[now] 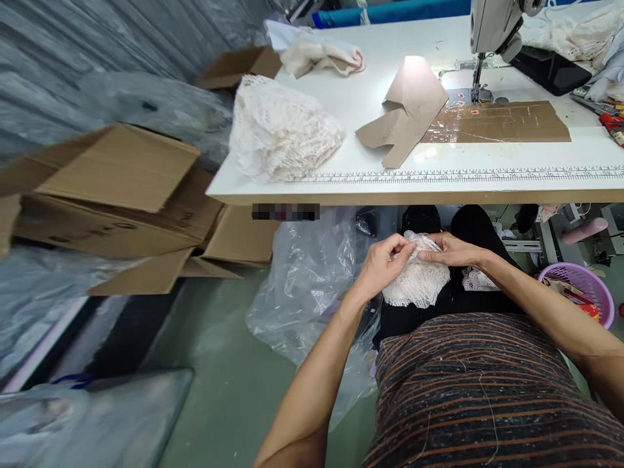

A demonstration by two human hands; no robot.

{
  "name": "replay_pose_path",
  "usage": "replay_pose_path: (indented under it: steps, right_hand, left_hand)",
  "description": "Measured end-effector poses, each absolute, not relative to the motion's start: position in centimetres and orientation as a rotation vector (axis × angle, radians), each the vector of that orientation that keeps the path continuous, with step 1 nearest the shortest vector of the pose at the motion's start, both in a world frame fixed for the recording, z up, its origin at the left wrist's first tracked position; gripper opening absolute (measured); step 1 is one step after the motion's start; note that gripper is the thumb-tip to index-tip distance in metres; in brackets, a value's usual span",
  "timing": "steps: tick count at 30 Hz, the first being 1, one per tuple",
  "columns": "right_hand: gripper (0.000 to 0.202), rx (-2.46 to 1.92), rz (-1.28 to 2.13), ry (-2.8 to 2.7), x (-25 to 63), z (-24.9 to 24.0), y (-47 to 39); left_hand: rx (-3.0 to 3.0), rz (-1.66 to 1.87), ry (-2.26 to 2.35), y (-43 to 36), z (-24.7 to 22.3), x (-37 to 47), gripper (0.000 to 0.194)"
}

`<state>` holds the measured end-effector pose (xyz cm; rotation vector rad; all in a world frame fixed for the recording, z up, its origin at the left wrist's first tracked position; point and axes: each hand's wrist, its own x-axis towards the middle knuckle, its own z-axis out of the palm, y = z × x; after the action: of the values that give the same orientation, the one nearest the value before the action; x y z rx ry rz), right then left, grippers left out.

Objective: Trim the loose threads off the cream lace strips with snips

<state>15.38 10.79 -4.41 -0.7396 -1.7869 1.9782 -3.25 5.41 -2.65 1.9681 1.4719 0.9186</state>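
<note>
Over my lap, below the table edge, I hold a piece of cream lace fabric (416, 286). My left hand (390, 260) pinches its upper edge between thumb and fingers. Close beside it, my right hand (448, 250) grips the same edge, thumb on top. The lace hangs down in gathered folds between and below my hands. Another bit of white lace (478, 279) lies on my thigh under my right forearm. A larger heap of cream lace (283, 130) rests on the table's left corner.
A sewing machine (494, 39) stands on the white table (361, 182), with cut cardboard (414, 110) and a black phone (550, 68) near it. Open cardboard boxes (117, 169) sit at left. Clear plastic (312, 279) hangs under the table. A purple basket (604, 296) is at right.
</note>
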Motion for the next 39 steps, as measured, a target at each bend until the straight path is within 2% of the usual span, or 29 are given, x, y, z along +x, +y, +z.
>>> replay_pose_path:
  steps: [3,6,9,11,13,18,23,27,32,36,39]
  right_hand:
    - [0.050,-0.794,1.943,-1.776,15.3,-4.5,10.8]
    - [0.050,-0.850,1.920,-1.750,15.2,-4.8,10.9]
    - [0.053,-0.875,1.936,-1.745,15.1,-4.9,11.0]
    - [0.055,-0.875,1.940,-1.748,15.0,-4.9,11.1]
    - [0.057,-0.865,1.935,-1.753,14.9,-4.9,11.1]
    - [0.058,-0.846,1.913,-1.803,15.0,-4.9,11.1]
    - [0.060,-0.810,1.920,-1.860,15.1,-4.5,11.2]
    - [0.055,-0.802,1.986,-1.784,15.0,-4.3,11.2]
    - [0.043,-0.956,2.050,-1.406,15.2,-5.0,11.4]
    - [0.038,-1.014,2.056,-1.049,15.8,-5.3,12.1]
    - [0.035,-1.021,1.975,-0.939,16.5,-5.2,12.9]
  left_hand:
    - [2.161,1.013,1.504,4.8,-2.6,-3.4,0.017]
    - [2.459,1.040,1.283,3.3,-2.7,-3.7,0.013]
    - [2.678,0.717,0.988,1.4,-3.0,-3.9,0.020]
    - [2.743,0.561,0.974,0.5,-3.2,-3.8,0.015]
    - [2.738,0.587,1.012,0.1,-3.3,-3.8,0.010]
    - [2.368,0.773,1.038,1.2,-2.5,-4.1,0.018]
    - [2.202,0.995,1.328,4.3,-1.5,-3.9,0.025]
    - [2.244,1.022,1.420,5.7,-1.5,-3.5,0.021]
    - [2.270,1.135,1.478,4.6,-2.3,-4.4,0.012]
    - [2.356,0.935,1.171,2.8,-3.6,-5.5,0.011]
    - [2.361,0.754,1.064,1.9,-4.5,-5.8,0.018]
